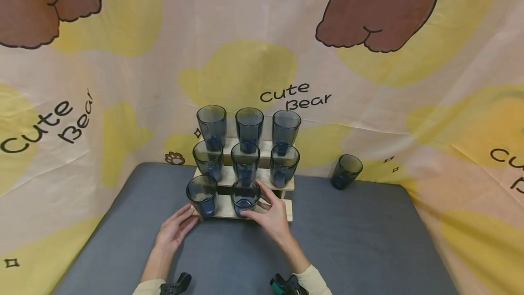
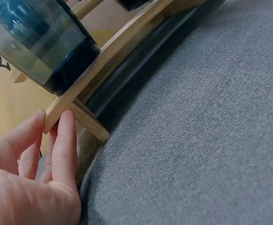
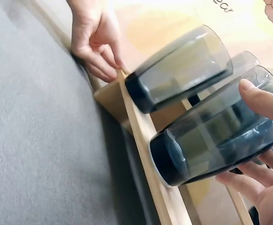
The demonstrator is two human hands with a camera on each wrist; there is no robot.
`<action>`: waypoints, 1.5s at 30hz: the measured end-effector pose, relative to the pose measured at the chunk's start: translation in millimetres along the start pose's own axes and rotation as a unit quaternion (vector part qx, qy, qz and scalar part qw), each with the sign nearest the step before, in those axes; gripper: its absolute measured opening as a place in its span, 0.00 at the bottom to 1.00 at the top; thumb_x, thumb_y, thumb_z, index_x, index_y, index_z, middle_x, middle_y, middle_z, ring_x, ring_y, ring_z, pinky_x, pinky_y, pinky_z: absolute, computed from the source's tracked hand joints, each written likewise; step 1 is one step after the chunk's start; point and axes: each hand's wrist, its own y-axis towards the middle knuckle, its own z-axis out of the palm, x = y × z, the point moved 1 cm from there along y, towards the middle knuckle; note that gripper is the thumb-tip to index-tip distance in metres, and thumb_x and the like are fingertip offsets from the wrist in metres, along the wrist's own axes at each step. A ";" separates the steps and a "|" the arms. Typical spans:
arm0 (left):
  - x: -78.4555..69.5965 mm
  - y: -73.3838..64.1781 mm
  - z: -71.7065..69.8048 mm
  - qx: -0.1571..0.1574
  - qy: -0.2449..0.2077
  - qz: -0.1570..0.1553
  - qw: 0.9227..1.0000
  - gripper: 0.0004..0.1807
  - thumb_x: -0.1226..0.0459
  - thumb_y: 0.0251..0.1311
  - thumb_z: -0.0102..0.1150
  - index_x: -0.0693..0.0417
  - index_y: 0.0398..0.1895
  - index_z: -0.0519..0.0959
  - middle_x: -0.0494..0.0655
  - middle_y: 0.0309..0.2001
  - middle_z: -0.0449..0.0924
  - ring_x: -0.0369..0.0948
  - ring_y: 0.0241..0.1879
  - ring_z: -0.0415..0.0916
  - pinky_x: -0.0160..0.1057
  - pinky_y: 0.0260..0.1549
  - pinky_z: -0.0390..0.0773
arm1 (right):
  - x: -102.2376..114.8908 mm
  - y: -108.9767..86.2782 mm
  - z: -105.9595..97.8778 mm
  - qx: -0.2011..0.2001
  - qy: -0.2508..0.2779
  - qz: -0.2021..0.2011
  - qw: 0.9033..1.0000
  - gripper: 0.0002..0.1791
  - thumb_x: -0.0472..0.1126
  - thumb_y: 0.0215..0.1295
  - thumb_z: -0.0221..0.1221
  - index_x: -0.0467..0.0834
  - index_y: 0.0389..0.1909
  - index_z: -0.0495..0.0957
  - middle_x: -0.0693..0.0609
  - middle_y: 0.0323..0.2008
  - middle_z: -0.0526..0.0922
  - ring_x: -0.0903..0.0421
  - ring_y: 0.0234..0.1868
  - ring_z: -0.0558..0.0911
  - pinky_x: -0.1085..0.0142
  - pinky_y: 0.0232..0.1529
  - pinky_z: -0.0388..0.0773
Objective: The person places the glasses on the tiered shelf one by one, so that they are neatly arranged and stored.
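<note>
A three-step wooden rack [image 1: 223,207] carries blue-tinted drinking glasses. With fingers and thumb, my left hand [image 1: 173,227] pinches the left end of the rack's lowest shelf [image 2: 63,104]. My right hand [image 1: 273,216] grips a glass [image 1: 244,198] in the middle of that lowest shelf, thumb on one side and fingers on the other. In the right wrist view, the held glass [image 3: 211,136] has its base at the shelf board. Left of it stands another glass [image 1: 203,197], close above my left fingers. The right end of the lowest shelf is bare wood.
Three glasses stand on the middle step, among them one at the right [image 1: 284,167]. Three more line the top step, including a left one [image 1: 211,124]. A lone glass [image 1: 346,173] stands at the back right of the grey tabletop [image 1: 360,236]. Behind hangs a printed cloth [image 1: 245,76].
</note>
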 end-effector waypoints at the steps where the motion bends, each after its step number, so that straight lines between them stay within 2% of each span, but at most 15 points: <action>1: 0.0 -0.1 0.3 0.002 -0.003 -0.003 1.000 0.16 0.72 0.68 0.56 0.39 0.32 0.86 0.37 0.37 0.85 0.37 0.41 0.84 0.37 0.53 0.81 | 0.1 0.1 1.6 -0.001 -0.003 0.001 1.000 0.46 0.30 0.46 0.75 0.35 0.69 0.66 0.39 0.64 0.73 0.41 0.61 0.76 0.49 0.56 0.80; 9: -1.0 -1.3 1.5 -0.002 0.009 0.011 1.000 0.16 0.71 0.68 0.56 0.39 0.32 0.85 0.36 0.37 0.84 0.37 0.40 0.84 0.37 0.52 0.82 | 3.6 1.3 7.5 -0.003 -0.020 0.016 1.000 0.45 0.31 0.48 0.74 0.37 0.69 0.65 0.39 0.64 0.72 0.40 0.59 0.77 0.46 0.56 0.79; 17: 0.3 -1.2 2.0 0.001 0.001 0.008 1.000 0.17 0.72 0.68 0.55 0.40 0.32 0.85 0.37 0.37 0.85 0.37 0.41 0.84 0.37 0.52 0.83 | 7.4 -0.4 8.7 -0.016 -0.031 0.003 0.999 0.45 0.30 0.47 0.75 0.35 0.68 0.66 0.37 0.60 0.76 0.40 0.56 0.79 0.47 0.54 0.81; 21: 0.4 -0.5 1.7 -0.001 -0.004 0.007 1.000 0.17 0.72 0.68 0.55 0.40 0.31 0.86 0.37 0.37 0.85 0.37 0.40 0.84 0.36 0.50 0.83 | 5.2 -1.4 9.1 -0.021 -0.030 0.000 0.999 0.45 0.31 0.47 0.75 0.37 0.69 0.66 0.38 0.59 0.77 0.42 0.56 0.79 0.50 0.54 0.81; 24: 0.4 -0.1 1.6 0.002 -0.002 0.011 1.000 0.17 0.72 0.68 0.56 0.39 0.31 0.86 0.37 0.37 0.85 0.37 0.40 0.84 0.36 0.50 0.83 | 3.5 -1.4 10.1 -0.028 -0.051 0.006 0.998 0.46 0.34 0.48 0.75 0.38 0.70 0.65 0.40 0.60 0.76 0.43 0.57 0.78 0.51 0.56 0.81; 29: 1.0 -0.2 2.5 0.002 -0.001 0.010 1.000 0.16 0.72 0.67 0.57 0.40 0.31 0.86 0.37 0.37 0.85 0.37 0.41 0.84 0.37 0.51 0.83 | 4.6 -2.6 6.1 -0.034 -0.073 0.003 0.997 0.48 0.36 0.47 0.76 0.36 0.70 0.63 0.38 0.59 0.76 0.40 0.58 0.77 0.43 0.56 0.78; 33: 2.2 -0.1 2.0 -0.002 0.001 0.006 1.000 0.16 0.72 0.68 0.56 0.40 0.32 0.86 0.38 0.37 0.85 0.38 0.41 0.84 0.38 0.52 0.83 | 8.2 -3.7 -7.0 -0.043 -0.068 -0.028 0.996 0.39 0.34 0.49 0.74 0.34 0.64 0.71 0.35 0.55 0.79 0.37 0.55 0.78 0.40 0.54 0.78; 36: 2.6 0.2 1.5 -0.004 0.004 0.005 1.000 0.16 0.72 0.68 0.55 0.40 0.32 0.86 0.38 0.37 0.85 0.37 0.42 0.84 0.38 0.52 0.82 | 10.1 -3.2 -22.8 -0.051 -0.069 -0.058 0.995 0.27 0.32 0.53 0.72 0.35 0.55 0.78 0.36 0.49 0.82 0.37 0.50 0.81 0.40 0.51 0.80; 39: 1.7 -1.0 2.3 -0.008 0.002 0.002 1.000 0.17 0.72 0.68 0.55 0.40 0.30 0.86 0.38 0.36 0.85 0.37 0.41 0.84 0.38 0.52 0.82 | 12.2 -2.5 -42.0 -0.052 -0.070 -0.077 0.993 0.19 0.31 0.56 0.69 0.35 0.49 0.81 0.37 0.45 0.84 0.37 0.44 0.83 0.40 0.48 0.81; 45: 0.7 -1.1 3.2 -0.010 -0.005 -0.003 1.000 0.18 0.73 0.68 0.55 0.41 0.30 0.87 0.38 0.36 0.85 0.38 0.41 0.84 0.38 0.52 0.83 | 13.2 1.6 -82.5 -0.057 -0.094 -0.088 0.990 0.17 0.30 0.58 0.68 0.31 0.49 0.80 0.36 0.44 0.84 0.36 0.42 0.83 0.43 0.46 0.83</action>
